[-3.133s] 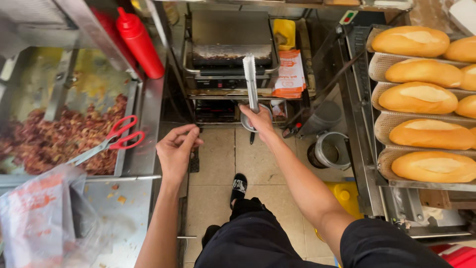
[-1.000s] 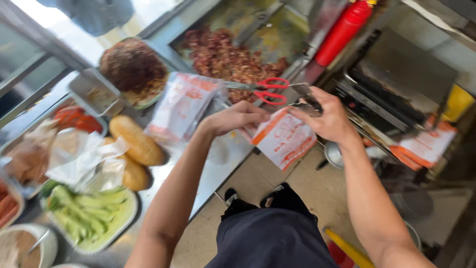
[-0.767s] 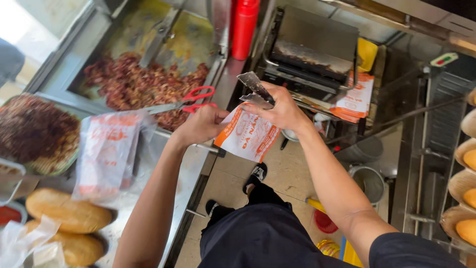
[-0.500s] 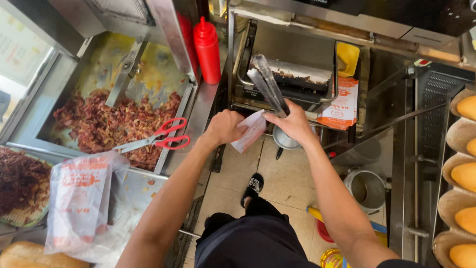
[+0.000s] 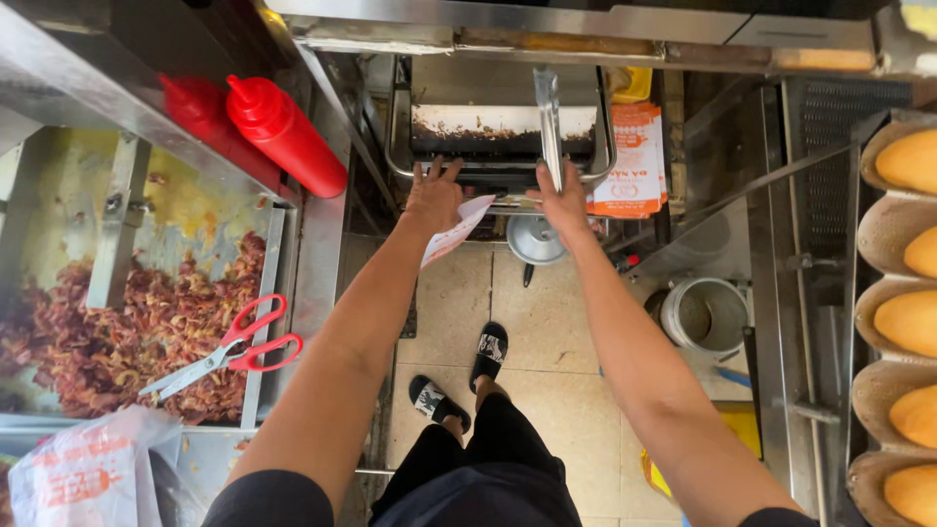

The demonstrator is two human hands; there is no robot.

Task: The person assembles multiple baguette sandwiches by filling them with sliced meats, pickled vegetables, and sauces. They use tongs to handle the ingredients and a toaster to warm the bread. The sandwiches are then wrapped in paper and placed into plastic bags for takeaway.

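Scissors [image 5: 226, 348] lie on the meat tray [image 5: 117, 322] at my left. My left hand [image 5: 432, 198] pinches a paper bag [image 5: 455, 226] below the grill [image 5: 503, 132], fingers spread; my right hand [image 5: 563, 200] grips tongs [image 5: 549, 122] reaching into it. I judge I'm fetching from the grill, which calls for holding the bag open near the tongs.

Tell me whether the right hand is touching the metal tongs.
Touching. The head view shows the right hand closed around the lower end of the metal tongs, whose long arms rise from the fist toward the press, with no gap between them.
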